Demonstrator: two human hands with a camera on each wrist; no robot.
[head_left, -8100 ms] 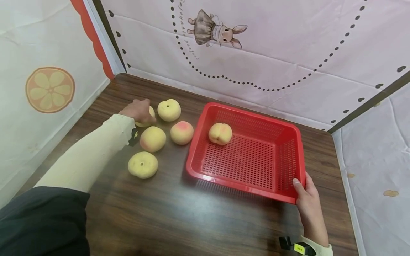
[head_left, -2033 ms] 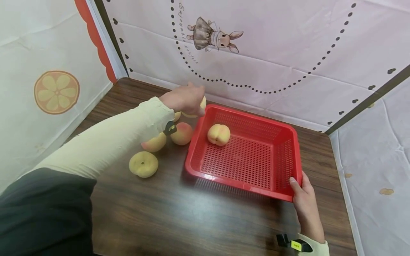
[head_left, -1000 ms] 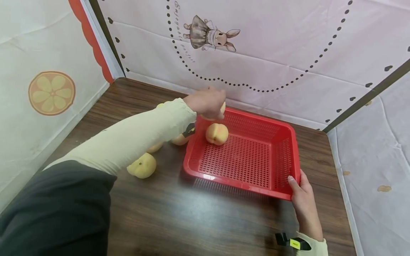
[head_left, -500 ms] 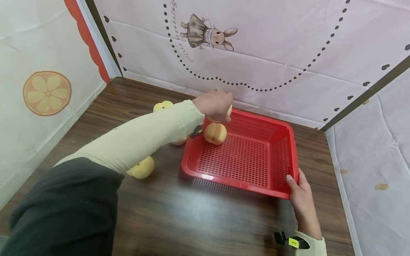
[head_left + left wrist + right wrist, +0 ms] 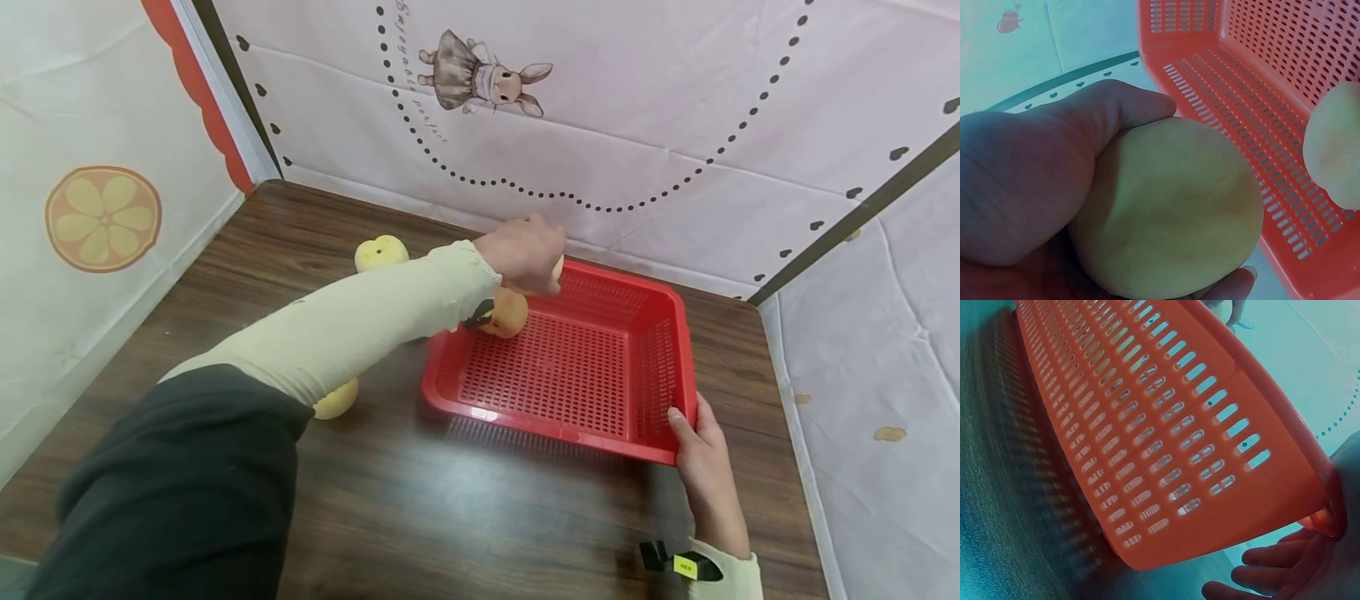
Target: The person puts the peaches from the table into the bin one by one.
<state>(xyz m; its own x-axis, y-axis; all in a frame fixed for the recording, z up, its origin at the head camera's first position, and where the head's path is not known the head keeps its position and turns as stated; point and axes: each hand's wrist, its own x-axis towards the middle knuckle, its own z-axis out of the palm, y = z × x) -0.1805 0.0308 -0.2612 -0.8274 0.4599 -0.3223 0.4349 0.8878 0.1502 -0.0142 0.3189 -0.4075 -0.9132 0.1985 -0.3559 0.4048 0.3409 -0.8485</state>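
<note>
My left hand (image 5: 522,252) is over the back left part of the red plastic basket (image 5: 555,367). It grips a pale yellow peach (image 5: 1169,206), thumb on one side and fingers curled round below in the left wrist view. Another peach (image 5: 510,313) lies inside the basket on the left, partly covered by the left wrist. At the basket's front right corner, my right hand (image 5: 705,467) holds the rim, its thumb over the inner edge. The right wrist view shows that hand's fingers (image 5: 1272,565) reaching round outside the basket wall.
One yellow peach (image 5: 381,252) sits on the dark wooden table (image 5: 465,517) behind the left forearm, and another (image 5: 337,402) shows in front of it. Other peaches seen earlier are hidden under that sleeve. Printed cloth walls (image 5: 600,125) enclose the table's back and sides.
The left hand picked up a peach from the group on the left and carried it right, over the basket's rim. The right hand has kept its hold on the basket's corner.
</note>
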